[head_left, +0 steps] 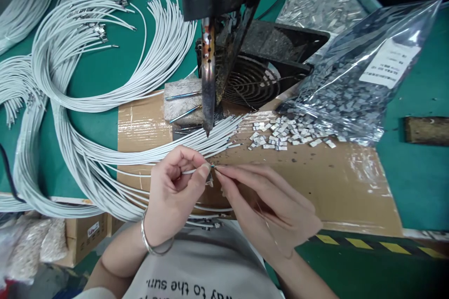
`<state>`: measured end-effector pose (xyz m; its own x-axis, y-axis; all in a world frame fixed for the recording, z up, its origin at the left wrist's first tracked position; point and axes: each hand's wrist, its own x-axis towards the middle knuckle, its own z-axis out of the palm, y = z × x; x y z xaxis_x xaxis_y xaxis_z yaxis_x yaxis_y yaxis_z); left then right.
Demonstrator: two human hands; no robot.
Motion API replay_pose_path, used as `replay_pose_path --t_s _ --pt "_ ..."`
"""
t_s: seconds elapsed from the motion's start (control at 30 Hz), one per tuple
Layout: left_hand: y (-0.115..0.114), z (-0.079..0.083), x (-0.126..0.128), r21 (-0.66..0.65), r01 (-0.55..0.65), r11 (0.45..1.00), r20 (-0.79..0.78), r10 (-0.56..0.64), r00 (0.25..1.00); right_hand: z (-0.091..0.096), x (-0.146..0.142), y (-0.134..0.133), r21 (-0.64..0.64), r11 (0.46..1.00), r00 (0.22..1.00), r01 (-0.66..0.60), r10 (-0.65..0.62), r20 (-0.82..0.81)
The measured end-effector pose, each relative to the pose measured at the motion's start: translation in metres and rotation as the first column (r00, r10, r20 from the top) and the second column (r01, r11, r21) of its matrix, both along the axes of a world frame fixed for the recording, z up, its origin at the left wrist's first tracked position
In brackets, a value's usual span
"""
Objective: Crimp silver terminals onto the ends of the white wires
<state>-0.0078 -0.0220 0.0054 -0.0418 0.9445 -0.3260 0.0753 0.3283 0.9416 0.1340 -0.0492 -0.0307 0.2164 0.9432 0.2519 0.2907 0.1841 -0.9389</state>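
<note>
White wire seemed light and bendy, best held near its tip, where your left fingers and right fingers pinched.

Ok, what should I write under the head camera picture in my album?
Left hand and right hand meet at the end of a white wire, near scattered small metal pieces.

The left hand is forming a curled pinch grip, while the right hand is pinching just beside it, fingers straighter
</note>
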Motion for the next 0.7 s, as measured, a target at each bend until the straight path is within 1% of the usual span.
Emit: replay_pose_path --t_s 0.17,0.27,0.37,0.47,0.53,0.6,0.7 --pt "0.000 -0.001 0.000 0.004 0.009 1.000 0.020 -0.009 1.000 -0.002 0.000 0.002 0.065 0.998 0.997 -0.007 0.002 0.072" --pt "-0.001 -0.001 -0.001 0.003 0.016 1.000 0.039 -0.016 0.999 -0.003 0.002 0.005 0.195 0.981 0.986 -0.007 -0.026 0.165" --pt "-0.001 -0.003 -0.002 0.008 0.029 1.000 0.052 -0.030 0.998 -0.005 0.006 0.009 0.329 0.943 0.963 -0.041 -0.051 0.266" --pt "-0.001 -0.004 -0.002 0.011 0.035 0.999 0.069 -0.035 0.997 -0.007 0.011 0.011 0.381 0.923 0.948 -0.060 -0.067 0.312" --pt "-0.001 -0.004 -0.002 0.008 0.034 0.999 0.075 -0.035 0.997 -0.008 0.013 0.010 0.358 0.932 0.949 -0.058 -0.060 0.309" --pt "-0.001 -0.004 -0.001 0.014 0.030 0.999 0.068 -0.030 0.997 -0.009 0.015 0.008 0.307 0.952 0.957 -0.017 -0.074 0.281" --pt "-0.001 -0.002 0.000 0.029 0.032 0.999 0.033 -0.033 0.999 -0.008 0.017 0.005 0.143 0.987 0.983 0.077 -0.099 0.152"
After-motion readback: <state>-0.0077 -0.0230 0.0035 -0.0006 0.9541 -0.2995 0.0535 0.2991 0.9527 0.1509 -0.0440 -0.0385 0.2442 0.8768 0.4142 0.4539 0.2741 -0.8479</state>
